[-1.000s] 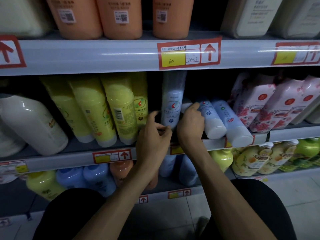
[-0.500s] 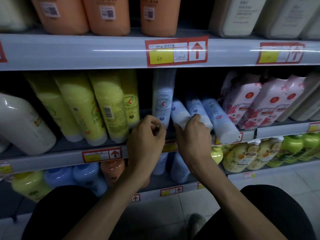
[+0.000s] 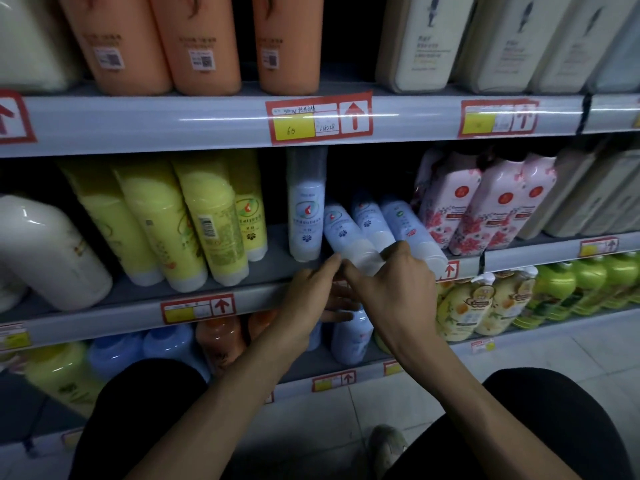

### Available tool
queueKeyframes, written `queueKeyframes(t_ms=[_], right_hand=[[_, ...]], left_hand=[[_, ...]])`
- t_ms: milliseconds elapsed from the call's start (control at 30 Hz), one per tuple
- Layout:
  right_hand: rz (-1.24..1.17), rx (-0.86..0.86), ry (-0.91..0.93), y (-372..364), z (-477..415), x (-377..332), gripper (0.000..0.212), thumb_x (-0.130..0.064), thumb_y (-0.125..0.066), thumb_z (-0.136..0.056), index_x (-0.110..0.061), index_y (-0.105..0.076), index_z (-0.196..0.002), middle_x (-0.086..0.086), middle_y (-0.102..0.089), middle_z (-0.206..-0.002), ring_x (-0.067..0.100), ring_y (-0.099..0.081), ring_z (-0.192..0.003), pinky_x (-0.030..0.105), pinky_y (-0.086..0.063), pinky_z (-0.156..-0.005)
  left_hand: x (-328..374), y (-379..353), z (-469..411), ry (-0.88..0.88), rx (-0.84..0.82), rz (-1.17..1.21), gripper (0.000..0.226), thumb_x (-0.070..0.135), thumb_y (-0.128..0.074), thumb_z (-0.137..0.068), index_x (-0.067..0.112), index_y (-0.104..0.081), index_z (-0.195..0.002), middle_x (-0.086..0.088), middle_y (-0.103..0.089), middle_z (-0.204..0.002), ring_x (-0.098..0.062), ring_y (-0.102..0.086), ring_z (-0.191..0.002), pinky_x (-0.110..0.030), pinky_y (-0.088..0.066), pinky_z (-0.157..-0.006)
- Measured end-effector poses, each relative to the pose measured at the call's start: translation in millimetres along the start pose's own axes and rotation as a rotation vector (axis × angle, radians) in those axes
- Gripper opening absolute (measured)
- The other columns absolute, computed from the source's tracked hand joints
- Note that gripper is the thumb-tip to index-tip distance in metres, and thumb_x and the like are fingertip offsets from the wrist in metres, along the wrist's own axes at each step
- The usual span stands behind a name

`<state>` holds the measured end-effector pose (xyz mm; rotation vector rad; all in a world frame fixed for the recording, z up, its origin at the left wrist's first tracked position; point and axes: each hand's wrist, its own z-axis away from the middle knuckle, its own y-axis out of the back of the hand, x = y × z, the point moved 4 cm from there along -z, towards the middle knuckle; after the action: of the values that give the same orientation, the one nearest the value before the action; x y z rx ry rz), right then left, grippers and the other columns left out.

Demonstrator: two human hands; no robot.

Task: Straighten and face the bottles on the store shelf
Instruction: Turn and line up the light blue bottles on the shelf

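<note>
Crouching before a dim store display, a person works at the front edge of the middle shelf [image 3: 104,315], where the right hand [image 3: 391,289] grips the white cap end of a leaning pale-blue bottle [image 3: 341,233]; its fingers curl round the cap from below and the thumb lies over the top. The bottle tilts to the left, label outward, its base deeper in the shelf and its cap out at the front lip. The left hand [image 3: 308,299] sits just beside it at the same edge, fingers straight and loosely spread, the forefinger reaching up toward the cap; whether it touches the bottle cannot be told. Immediately left stands an upright pale-blue bottle [image 3: 306,216], cap down, label facing out. To the right of the held one, two more pale-blue bottles [image 3: 403,223] lean the same way, touching side by side. Yellow bottles [image 3: 207,220] slant in a row toward the shelf's left end, one showing its barcode; pink floral bottles [image 3: 485,202] fill the right. A red-framed price tag [image 3: 197,308] marks the lip.
</note>
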<state>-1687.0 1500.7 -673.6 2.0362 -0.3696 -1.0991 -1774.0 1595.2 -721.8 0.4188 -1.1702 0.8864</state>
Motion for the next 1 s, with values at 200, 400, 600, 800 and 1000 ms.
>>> queueKeyframes(t_ms=[200, 400, 600, 800, 1000], right_hand=[[0.031, -0.051, 0.023, 9.6, 18.8, 7.7, 0.064, -0.070, -0.069, -0.081, -0.012, -0.054, -0.102, 0.013, -0.073, -0.094, 0.038, -0.070, -0.089, 0.041, -0.053, -0.068], [-0.129, -0.259, -0.040, 7.0, 5.7, 35.4, 0.054, -0.077, -0.057, -0.085, -0.024, -0.062, -0.089, -0.002, -0.072, -0.076, 0.024, -0.070, -0.072, 0.042, -0.058, -0.073], [-0.315, -0.370, -0.156, 4.6, -5.5, 46.3, 0.051, -0.061, -0.056, -0.096, -0.014, -0.074, -0.088, 0.003, -0.074, -0.072, 0.018, -0.070, -0.062, 0.036, -0.056, -0.068], [-0.517, -0.477, -0.255, -3.1, -9.2, 38.9, 0.061, -0.053, -0.070, -0.092, 0.007, -0.065, -0.087, 0.018, -0.060, -0.078, 0.013, -0.054, -0.056, 0.014, -0.032, -0.039], [-0.578, -0.576, -0.151, -17.9, 1.3, 32.6, 0.027, -0.028, -0.088, -0.081, -0.004, -0.080, -0.093, -0.006, -0.073, -0.068, -0.002, -0.066, -0.055, 0.010, -0.040, -0.043]], left_hand=[[-8.9, -9.1, 2.0, 0.132, -0.112, 0.218, 0.033, 0.039, -0.073, -0.093, 0.012, -0.067, -0.075, -0.005, -0.067, -0.066, -0.018, -0.069, -0.062, -0.029, -0.059, -0.060], [-10.6, -5.8, 4.4, 0.146, -0.169, 0.194, 0.040, 0.038, -0.074, -0.093, 0.005, -0.075, -0.116, -0.017, -0.079, -0.108, -0.029, -0.077, -0.100, -0.033, -0.063, -0.083], [-12.9, -2.1, 17.8, 0.146, -0.224, 0.218, 0.042, 0.035, -0.074, -0.092, 0.009, -0.070, -0.125, -0.017, -0.078, -0.111, -0.033, -0.077, -0.100, -0.031, -0.064, -0.080], [-24.3, 6.9, 26.9, 0.074, -0.237, 0.115, 0.033, 0.029, -0.076, -0.091, 0.013, -0.071, -0.119, -0.014, -0.080, -0.107, -0.033, -0.078, -0.096, -0.035, -0.063, -0.084], [-33.4, 29.8, 26.1, -0.147, -0.163, -0.140, 0.040, 0.018, -0.086, -0.084, 0.008, -0.067, -0.118, -0.012, -0.078, -0.106, -0.026, -0.078, -0.093, -0.040, -0.064, -0.080]])
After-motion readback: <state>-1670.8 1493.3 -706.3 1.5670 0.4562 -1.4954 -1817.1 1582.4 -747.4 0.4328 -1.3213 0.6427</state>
